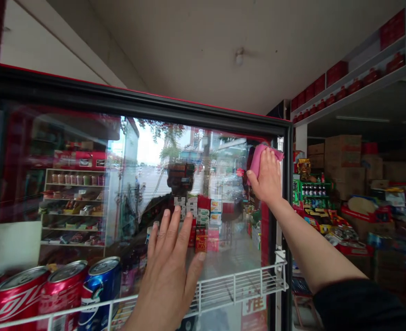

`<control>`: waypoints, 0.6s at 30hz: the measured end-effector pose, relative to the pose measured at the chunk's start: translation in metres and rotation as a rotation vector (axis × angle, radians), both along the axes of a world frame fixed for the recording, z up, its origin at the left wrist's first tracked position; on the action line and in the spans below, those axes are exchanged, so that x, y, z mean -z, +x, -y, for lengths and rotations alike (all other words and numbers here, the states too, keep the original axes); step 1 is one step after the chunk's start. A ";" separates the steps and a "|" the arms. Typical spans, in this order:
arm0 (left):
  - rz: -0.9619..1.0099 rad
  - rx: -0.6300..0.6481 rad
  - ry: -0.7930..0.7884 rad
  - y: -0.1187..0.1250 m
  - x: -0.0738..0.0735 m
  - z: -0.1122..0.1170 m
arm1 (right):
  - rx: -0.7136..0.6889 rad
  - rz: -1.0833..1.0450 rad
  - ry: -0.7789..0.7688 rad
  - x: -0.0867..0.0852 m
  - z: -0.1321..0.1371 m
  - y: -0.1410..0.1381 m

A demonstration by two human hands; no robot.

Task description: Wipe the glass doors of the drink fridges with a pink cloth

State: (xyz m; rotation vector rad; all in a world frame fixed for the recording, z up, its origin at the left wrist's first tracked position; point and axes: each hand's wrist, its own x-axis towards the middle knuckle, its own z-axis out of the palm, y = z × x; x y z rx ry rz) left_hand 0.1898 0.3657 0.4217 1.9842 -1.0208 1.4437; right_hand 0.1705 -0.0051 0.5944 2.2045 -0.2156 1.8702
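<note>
My left hand (170, 266) lies flat with fingers spread against the inside of a glass cooler door (223, 193), near its lower middle. My right hand (267, 177) reaches up to the door's upper right corner and presses a pink cloth (258, 158) against the glass beside the black door frame (285, 138). The glass reflects a street, shop shelves and a person's dark outline.
A white wire rack (237, 287) runs along the door's lower part, with red cans (23, 294) and a blue can (99, 285) at the left. To the right, shop shelves hold bottles (311, 189), cardboard boxes (342, 151) and packaged goods. Red boxes line a high shelf (337, 73).
</note>
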 end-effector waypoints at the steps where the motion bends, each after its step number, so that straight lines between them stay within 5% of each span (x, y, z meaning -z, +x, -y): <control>1: 0.002 -0.009 -0.003 0.002 0.000 -0.005 | 0.001 0.015 0.021 -0.005 -0.004 0.002; 11: 0.012 -0.051 -0.052 0.020 0.001 -0.051 | 0.018 0.121 0.069 -0.026 -0.061 0.032; 18: -0.003 -0.073 -0.084 0.025 0.003 -0.078 | -0.047 0.127 0.024 -0.034 -0.128 0.058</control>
